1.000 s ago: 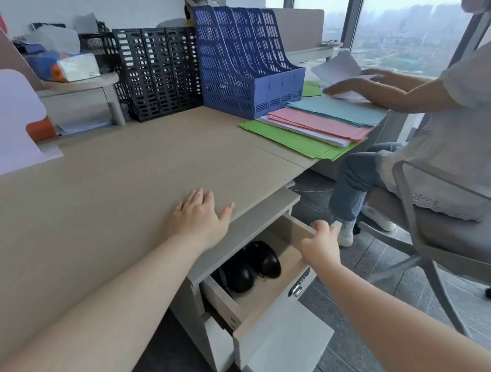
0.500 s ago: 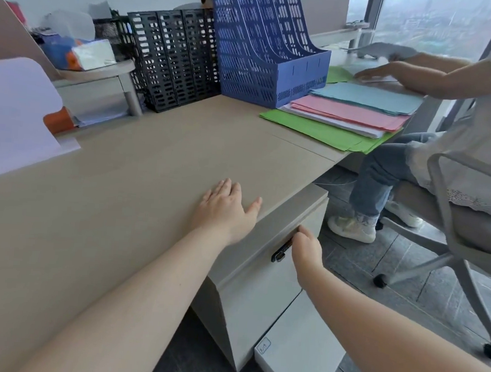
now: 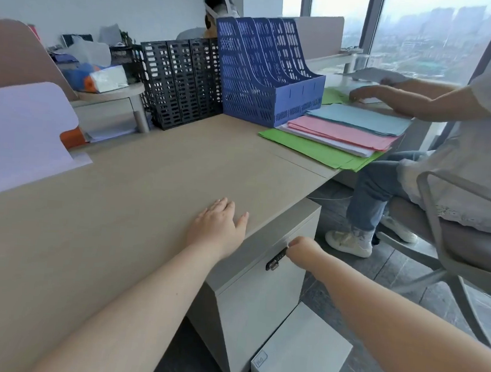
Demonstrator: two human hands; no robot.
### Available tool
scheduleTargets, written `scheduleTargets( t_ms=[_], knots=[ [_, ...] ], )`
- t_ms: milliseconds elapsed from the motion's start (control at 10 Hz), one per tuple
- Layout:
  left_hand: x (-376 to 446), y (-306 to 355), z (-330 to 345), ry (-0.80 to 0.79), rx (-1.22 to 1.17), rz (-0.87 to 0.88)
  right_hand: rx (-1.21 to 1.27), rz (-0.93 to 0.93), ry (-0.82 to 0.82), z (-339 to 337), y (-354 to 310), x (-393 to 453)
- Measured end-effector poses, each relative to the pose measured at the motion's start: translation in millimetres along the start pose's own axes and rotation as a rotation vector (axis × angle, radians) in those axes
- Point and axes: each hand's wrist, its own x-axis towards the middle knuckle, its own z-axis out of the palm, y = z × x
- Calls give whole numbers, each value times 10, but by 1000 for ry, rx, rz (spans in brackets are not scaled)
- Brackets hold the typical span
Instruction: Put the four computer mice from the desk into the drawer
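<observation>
No computer mouse is in view. The drawer [image 3: 259, 298] of the pale grey cabinet under the desk [image 3: 149, 193] is closed, so its inside is hidden. My left hand [image 3: 219, 227] lies flat on the desk near its front edge, fingers apart, holding nothing. My right hand [image 3: 305, 250] is curled, with its knuckles against the top of the drawer front, just right of the small black lock [image 3: 275, 260].
A blue file rack [image 3: 265, 70] and a black one [image 3: 182, 81] stand at the back of the desk, with stacks of coloured paper [image 3: 339, 134] to the right. Another person [image 3: 476, 145] sits on a chair [image 3: 440, 230] at right. A white box [image 3: 304, 352] sits on the floor.
The drawer, open a second ago with black mice inside, is now closed. My right hand went in with the drawer front and stays against it. My left hand has stayed flat on the desk.
</observation>
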Motion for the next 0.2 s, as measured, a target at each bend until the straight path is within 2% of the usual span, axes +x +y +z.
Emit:
scheduleTargets(
  t_ms=[200],
  knots=[
    [-205,-188,-40,42,-21,-74,-62,-14,-95,-129,9,-250]
  ],
)
